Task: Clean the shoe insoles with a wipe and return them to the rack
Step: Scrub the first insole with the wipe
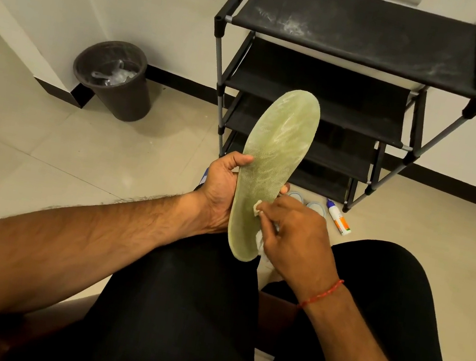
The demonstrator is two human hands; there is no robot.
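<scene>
A pale green mesh insole (274, 161) stands nearly upright in front of me, toe end up. My left hand (220, 191) grips its left edge near the middle, thumb on the front face. My right hand (296, 237) pinches a white wipe (261, 242) and presses it against the insole's lower right part near the heel. Most of the wipe is hidden under my fingers. Behind the insole stands the black shoe rack (360, 43) with several fabric shelves, dusty on top.
A dark bin (114, 81) with a clear liner stands at the wall to the left. On the tiled floor by the rack's foot lie a white bottle with an orange label (338, 217) and two greyish rounded items (305, 202). My black-clad legs fill the foreground.
</scene>
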